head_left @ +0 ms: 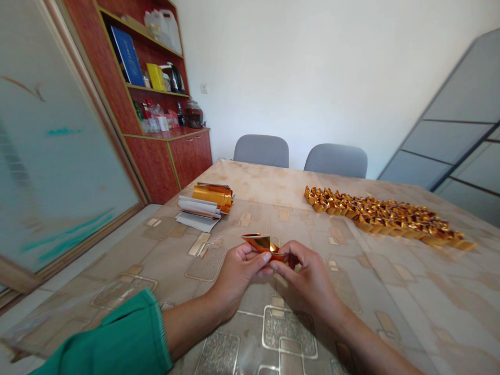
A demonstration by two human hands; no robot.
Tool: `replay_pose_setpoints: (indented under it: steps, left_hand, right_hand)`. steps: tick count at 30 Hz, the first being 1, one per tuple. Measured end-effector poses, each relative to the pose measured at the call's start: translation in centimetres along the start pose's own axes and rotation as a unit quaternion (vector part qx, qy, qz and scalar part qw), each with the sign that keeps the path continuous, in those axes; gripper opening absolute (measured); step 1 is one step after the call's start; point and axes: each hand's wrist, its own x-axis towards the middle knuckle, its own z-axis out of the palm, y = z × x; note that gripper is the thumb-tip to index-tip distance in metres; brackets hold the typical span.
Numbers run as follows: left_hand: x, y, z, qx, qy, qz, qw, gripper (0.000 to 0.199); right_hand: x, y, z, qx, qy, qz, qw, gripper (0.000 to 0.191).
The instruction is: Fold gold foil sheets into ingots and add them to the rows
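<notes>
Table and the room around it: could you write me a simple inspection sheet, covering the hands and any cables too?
Surface: table with a patterned covering.
Work items: shiny gold piece in hand; gold and white sheets stacked at left; clustered gold shapes at right.
Clutter: white jugs and a kettle on the cabinet shelves.
Hands: left hand and right hand both pinch the gold piece.
Cables: nothing seen.
Surroundings: two grey chairs beyond the table; white wall behind.

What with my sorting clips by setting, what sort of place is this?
Probably a home dining room: a table with a patterned cover, two grey chairs beyond it, and a reddish cabinet with a kettle on its shelf.
</notes>
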Motion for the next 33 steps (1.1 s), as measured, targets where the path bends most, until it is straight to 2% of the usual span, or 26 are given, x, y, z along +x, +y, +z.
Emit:
replay_pose_setpoints:
  steps: [5, 11, 14, 16, 18, 20, 26, 33]
  left_hand:
    - [-0.1, 0.1, 0.0, 0.02, 0.004, 0.04, 0.999, 0.037]
    - [-0.3, 0.6, 0.2, 0.093, 0.008, 0.13, 0.987, 0.025]
    - [-0.5, 1.0, 0.3, 0.111, 0.023, 0.156, 0.981, 0.018]
    - [-0.7, 1.2, 0.4, 0.127, 0.025, 0.161, 0.978, 0.013]
    - [-0.8, 1.3, 0.4, 0.147, 0.015, 0.167, 0.975, 0.009]
    - [-0.9, 1.3, 0.4, 0.157, 0.002, 0.165, 0.974, 0.009]
    - [-0.5, 0.6, 0.1, 0.111, -0.024, 0.118, 0.987, 0.016]
    - [-0.1, 0.3, -0.2, 0.061, -0.037, 0.056, 0.996, 0.029]
  right_hand:
    - [-0.3, -0.2, 0.0, 0.047, 0.005, 0.019, 0.999, 0.01]
    - [-0.5, -0.4, -0.2, 0.048, 0.04, -0.012, 0.998, 0.009]
    - [-0.5, -0.6, -0.5, 0.076, 0.052, -0.011, 0.996, 0.019]
    - [-0.5, -0.6, -0.6, 0.104, 0.041, -0.001, 0.994, 0.024]
    - [-0.6, -0.5, -0.7, 0.123, 0.021, 0.009, 0.992, 0.018]
    - [-0.5, -0.4, -0.6, 0.14, 0.006, 0.021, 0.99, 0.012]
    - [-0.4, 0.2, -0.3, 0.143, 0.024, 0.037, 0.989, 0.017]
    - [-0.4, 0.6, 0.1, 0.136, 0.018, 0.057, 0.989, 0.021]
